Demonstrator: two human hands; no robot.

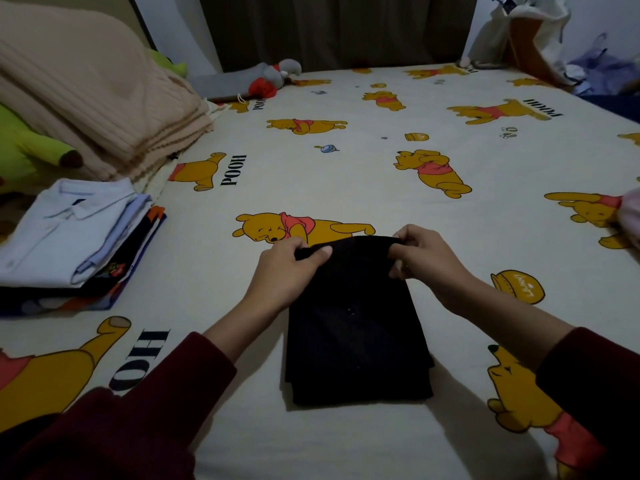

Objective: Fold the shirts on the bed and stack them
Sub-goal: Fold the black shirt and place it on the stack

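Observation:
A black shirt [356, 334] lies folded into a narrow strip on the bed [346, 168], in front of me. My left hand [287, 268] pinches its far left corner. My right hand [422, 254] pinches the far right corner. Both hands lift that far edge slightly off the sheet. A stack of folded shirts [72, 244] sits at the left, with a pale blue collared shirt on top and dark and orange ones below it.
A folded beige ribbed blanket [93, 98] and a green plush toy [31, 143] lie behind the stack. A grey and red plush [273, 77] rests at the far edge. Loose clothes [540, 39] pile at the far right corner. A pink item [632, 216] shows at the right edge.

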